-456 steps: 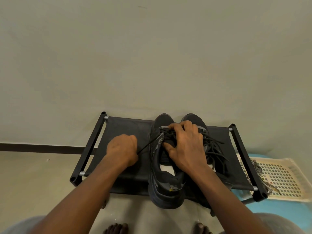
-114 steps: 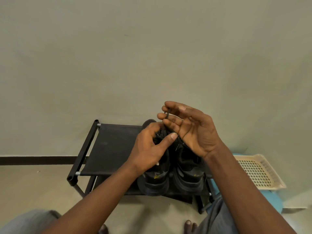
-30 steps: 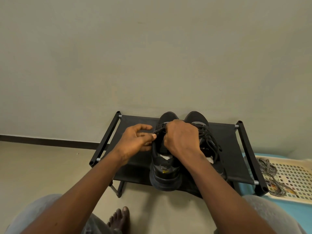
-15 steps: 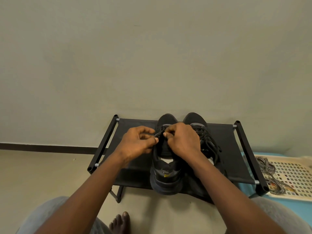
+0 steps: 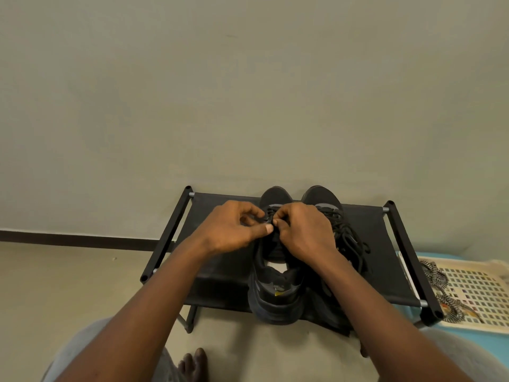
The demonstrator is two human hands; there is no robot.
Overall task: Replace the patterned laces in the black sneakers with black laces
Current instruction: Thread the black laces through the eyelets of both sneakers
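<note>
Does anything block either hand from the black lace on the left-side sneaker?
Nothing visible does. The left hand and right hand both pinch the black lace over the sneaker; the other sneaker sits beside it, clear of them.

The sneakers [image 5: 275,301], threaded laces [image 5: 347,238] and rack [image 5: 220,274] are all showing black; the patterned laces [image 5: 435,274] are showing black-and-white stripes, the tray [image 5: 476,295] looking cream.
</note>
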